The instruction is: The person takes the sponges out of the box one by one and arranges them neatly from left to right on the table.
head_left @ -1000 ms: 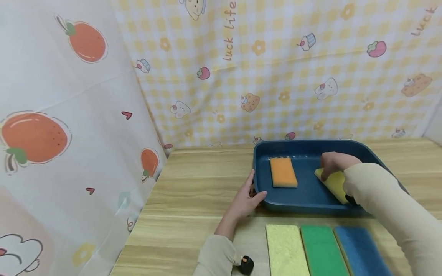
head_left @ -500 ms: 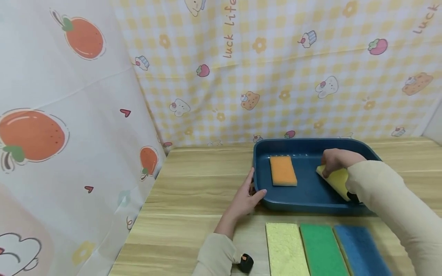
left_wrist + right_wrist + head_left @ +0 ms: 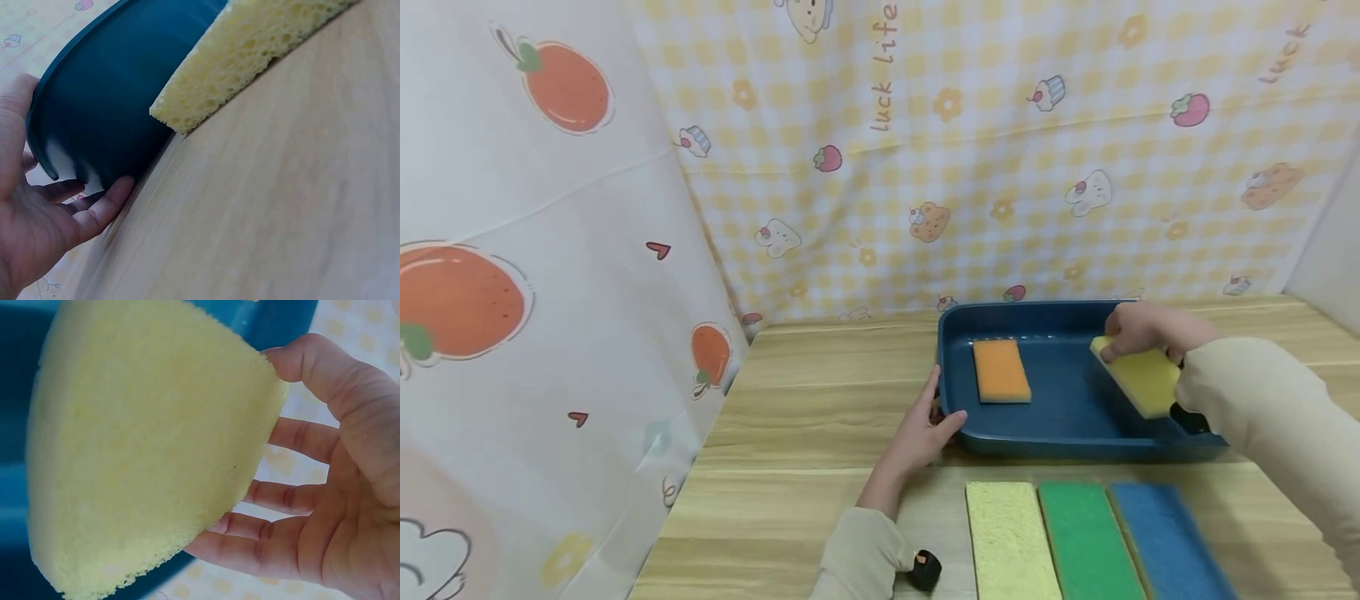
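Note:
My right hand (image 3: 1157, 329) holds a yellow sponge (image 3: 1142, 379) by its edge, thumb on one side and fingers on the other. The sponge is above the floor of a dark blue tray (image 3: 1060, 404), at its right side. In the right wrist view the sponge's (image 3: 150, 444) broad face shows, with the thumb at its upper corner. My left hand (image 3: 917, 433) grips the tray's front left corner. In the left wrist view its thumb lies over the tray rim and its fingers (image 3: 103, 209) reach underneath along the outer wall. An orange sponge (image 3: 1002, 371) lies flat inside the tray at left.
In front of the tray lie a pale yellow sponge (image 3: 1011, 542), a green-topped sponge (image 3: 1090, 542) and a blue-topped sponge (image 3: 1172, 542), side by side on the wooden table (image 3: 805, 450). A patterned cloth (image 3: 985, 167) hangs directly behind the tray.
My right hand has lifted the yellow sponge up from the tray floor and a little to the right. My left hand stays at the tray corner. The head view has shifted slightly.

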`<state>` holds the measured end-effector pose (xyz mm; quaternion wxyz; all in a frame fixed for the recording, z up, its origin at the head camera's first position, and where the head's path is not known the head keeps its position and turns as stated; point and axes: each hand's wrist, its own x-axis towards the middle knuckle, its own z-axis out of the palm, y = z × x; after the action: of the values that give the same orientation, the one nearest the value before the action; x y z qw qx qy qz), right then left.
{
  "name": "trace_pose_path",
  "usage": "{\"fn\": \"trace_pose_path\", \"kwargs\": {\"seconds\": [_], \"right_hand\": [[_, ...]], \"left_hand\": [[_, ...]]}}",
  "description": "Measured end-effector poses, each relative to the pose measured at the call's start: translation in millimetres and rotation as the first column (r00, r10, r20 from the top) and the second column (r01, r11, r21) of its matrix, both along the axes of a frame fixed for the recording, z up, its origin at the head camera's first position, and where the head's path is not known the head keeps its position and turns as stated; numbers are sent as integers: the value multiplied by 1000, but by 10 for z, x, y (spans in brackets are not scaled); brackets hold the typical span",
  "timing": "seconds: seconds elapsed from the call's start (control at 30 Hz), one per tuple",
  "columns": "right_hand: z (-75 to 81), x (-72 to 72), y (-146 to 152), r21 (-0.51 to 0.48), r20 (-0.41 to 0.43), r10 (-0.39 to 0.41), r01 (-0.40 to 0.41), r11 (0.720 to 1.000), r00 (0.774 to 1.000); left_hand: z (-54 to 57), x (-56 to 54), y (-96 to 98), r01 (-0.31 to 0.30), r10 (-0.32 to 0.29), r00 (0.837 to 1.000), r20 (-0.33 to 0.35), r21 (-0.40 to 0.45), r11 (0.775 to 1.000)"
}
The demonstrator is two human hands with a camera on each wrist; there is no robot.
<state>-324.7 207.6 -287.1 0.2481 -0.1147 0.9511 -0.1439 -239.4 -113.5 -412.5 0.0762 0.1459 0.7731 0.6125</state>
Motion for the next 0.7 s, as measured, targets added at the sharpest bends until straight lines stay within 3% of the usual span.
{"fn": "trace_pose_path", "kwargs": {"seconds": [0.2,0.43,0.7], "right_hand": [[117,132,73,36,-9,9,-9,999,1000],[188,362,166,26,-35,9,-9,1000,999],[203,641,243,1,-43,-22,22,1000,999]], "left_hand": [[14,13,-13,-1,1,1000,12,4,1000],[315,197,-13,24,-24,999,29,15,1000],[319,212,10,24,-25,999,34,17,1000]]}}
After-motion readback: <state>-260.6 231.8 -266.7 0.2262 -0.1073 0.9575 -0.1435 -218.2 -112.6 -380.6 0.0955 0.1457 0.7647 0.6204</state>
